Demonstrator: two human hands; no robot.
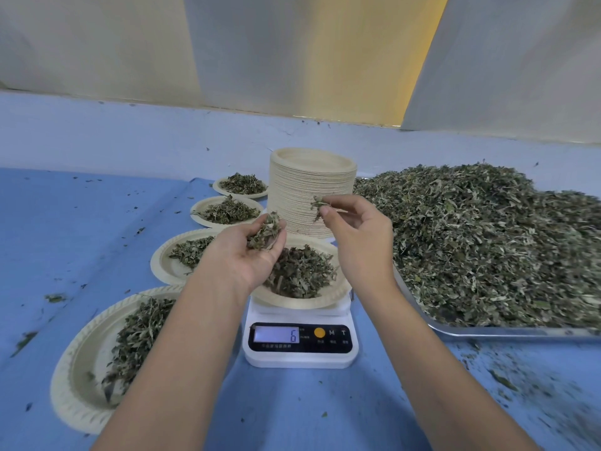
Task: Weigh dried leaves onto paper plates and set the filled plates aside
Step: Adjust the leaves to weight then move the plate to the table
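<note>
Dried leaves (300,271) fill the paper plate (325,300) on the kitchen scale (300,356), which reads 6. The left hand (248,255) cups a clump above it; the right hand (357,242) pinches a few leaves.

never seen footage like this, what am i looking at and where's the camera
No machine here: one camera worn on a person's head looks down at their bare hands. The left hand cups a clump of dried leaves; the right hand pinches a few more in its fingers. Below them a paper plate of leaves sits on a kitchen scale reading 6. Four filled plates line the left, a stack of empty plates stands behind, and a metal tray heaped with leaves lies right.
</note>
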